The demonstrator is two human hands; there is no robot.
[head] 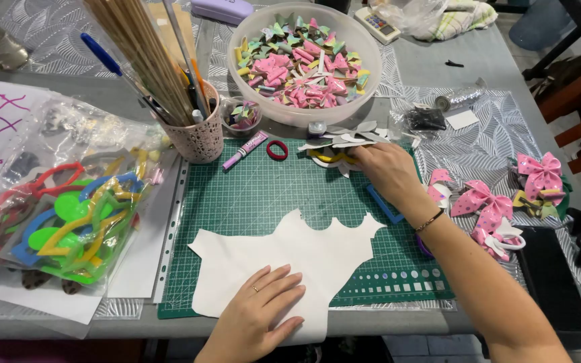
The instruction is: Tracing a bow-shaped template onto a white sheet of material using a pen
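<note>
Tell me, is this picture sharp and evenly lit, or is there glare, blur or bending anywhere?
Head view: soft, even light with faint shadows under the left hand and right hand; mild glare on the plastic bag of coloured shapes; white sheet and cutting mat sharp; table edges curve slightly toward the corners, a wide-lens effect.

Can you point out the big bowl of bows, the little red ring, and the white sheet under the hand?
Clear plastic bowl [371, 50], head view, right rim.
Red ring [277, 150], head view, on its band.
White cut sheet [284, 245], head view, bare middle.
</note>
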